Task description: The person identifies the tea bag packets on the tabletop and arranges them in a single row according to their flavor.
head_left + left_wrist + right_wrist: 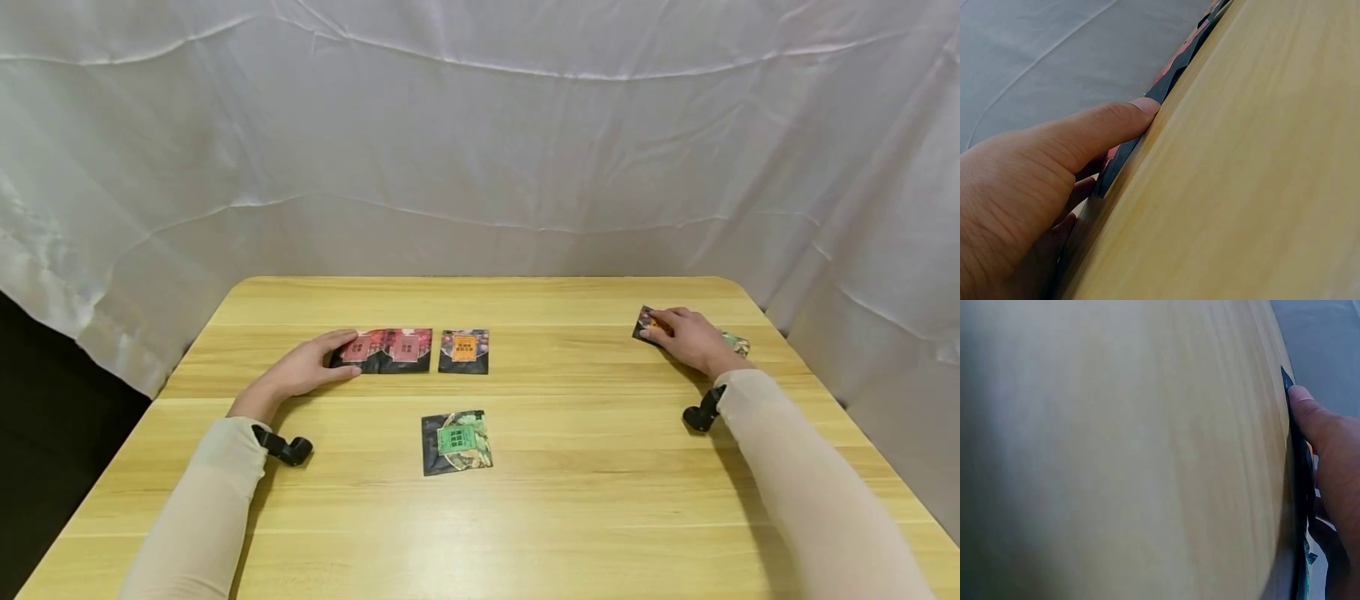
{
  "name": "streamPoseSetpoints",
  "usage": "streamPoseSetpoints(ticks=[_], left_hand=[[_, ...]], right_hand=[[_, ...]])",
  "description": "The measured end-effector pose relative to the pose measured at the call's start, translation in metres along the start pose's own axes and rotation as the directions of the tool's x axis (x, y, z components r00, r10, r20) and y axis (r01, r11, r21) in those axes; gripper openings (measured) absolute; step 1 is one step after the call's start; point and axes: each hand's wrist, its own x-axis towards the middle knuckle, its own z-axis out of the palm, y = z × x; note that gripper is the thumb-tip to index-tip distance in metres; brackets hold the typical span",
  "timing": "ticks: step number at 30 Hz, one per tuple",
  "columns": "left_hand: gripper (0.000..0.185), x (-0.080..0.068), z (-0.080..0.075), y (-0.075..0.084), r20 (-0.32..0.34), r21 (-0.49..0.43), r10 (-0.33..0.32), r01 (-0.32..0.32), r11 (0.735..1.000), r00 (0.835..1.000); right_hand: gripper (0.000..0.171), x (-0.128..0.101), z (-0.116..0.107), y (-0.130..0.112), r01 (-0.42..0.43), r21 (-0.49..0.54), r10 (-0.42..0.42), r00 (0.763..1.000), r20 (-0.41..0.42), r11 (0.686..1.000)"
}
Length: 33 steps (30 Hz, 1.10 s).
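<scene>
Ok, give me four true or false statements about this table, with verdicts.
1. Two flat, square red-and-black packets lie side by side. True.
2. The flat, square green-and-black packet in the middle is farther away than the red-and-black packets. False: it is nearer.
3. The right grip holds a black packet with orange printing. True.
4. The left grip touches the green-and-black packet. False: it touches one of the red-and-black packets.

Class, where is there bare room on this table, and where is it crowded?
Bare: table between the middle orange packet and right hand, and nearer the person than the central green packet. Crowded: around the left hand and red packets, and beneath right hand.
</scene>
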Motion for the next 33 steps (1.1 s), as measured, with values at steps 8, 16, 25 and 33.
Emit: streamPoseSetpoints(ticks=[8, 16, 25, 33], left_hand=[[0.084, -0.001, 0.0, 0.0, 0.003, 0.011, 0.006, -0.006, 1.0, 1.0], [0.084, -0.001, -0.001, -0.002, 0.003, 0.006, 0.011, -0.011, 1.0, 1.0], [0.084, 0.001, -0.001, -0.003, 0.001, 0.008, 0.013, -0.013, 1.0, 1.0], [0.085, 0.001, 0.0, -0.002, -0.001, 0.001, 0.008, -0.008, 1.0, 1.0]], right_hand=[[0.082, 0.001, -0.001, -0.005, -0.006, -0.012, 0.006, 0.999, 0.036, 1.0], [0.075, 0.0, -0.003, -0.014, 0.002, -0.042, -0.002, 1.0, 0.002, 0.999], [0.074, -0.001, -0.001, -0.022, 0.01, -0.053, -0.011, 1.0, -0.013, 0.999], [0.074, 0.0, 0.003, -0.036, 0.02, -0.046, -0.021, 0.999, -0.033, 0.999]])
